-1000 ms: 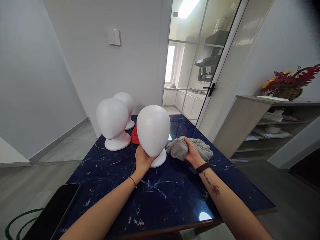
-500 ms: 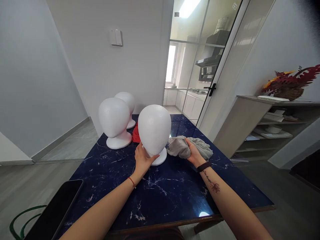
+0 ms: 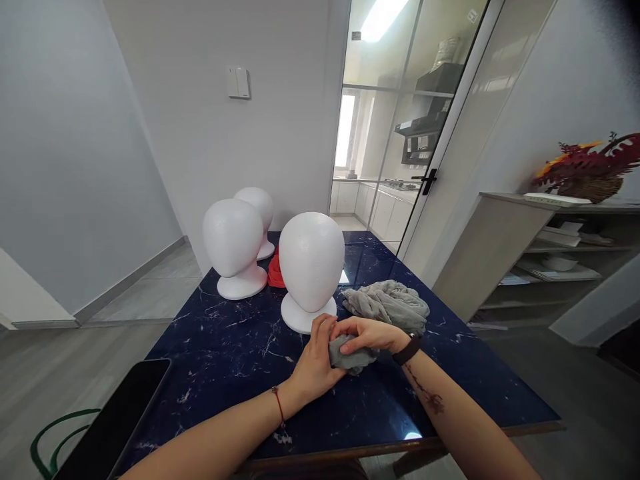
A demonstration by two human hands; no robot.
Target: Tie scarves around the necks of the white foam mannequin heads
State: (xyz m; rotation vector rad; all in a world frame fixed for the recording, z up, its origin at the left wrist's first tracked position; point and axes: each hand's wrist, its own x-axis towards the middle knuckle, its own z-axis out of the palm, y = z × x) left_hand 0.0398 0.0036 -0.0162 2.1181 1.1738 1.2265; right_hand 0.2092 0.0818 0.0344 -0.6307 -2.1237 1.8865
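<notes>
A small bunched grey cloth (image 3: 354, 361) is between my two hands, just above the front part of the table. My left hand (image 3: 316, 363) closes around its left side, with the fingertips partly behind my right hand. From above, my right hand (image 3: 371, 333) grips the same cloth, fingers bent over it. Right behind my hands stands a white foam mannequin head (image 3: 311, 263) on its round base. Beyond my right hand lies a crumpled heap of grey fabric (image 3: 393, 301).
Two more white foam heads, a nearer one (image 3: 233, 239) and a farther one (image 3: 256, 203), stand at the back left. Red fabric (image 3: 275, 270) lies behind the middle head. A black phone-like slab (image 3: 117, 413) is at the front left of the dark blue marbled table (image 3: 225, 353).
My left hand has left the foam head's neck and moved right to the grey cloth. My right hand has brought the cloth toward me and left, away from the grey heap.
</notes>
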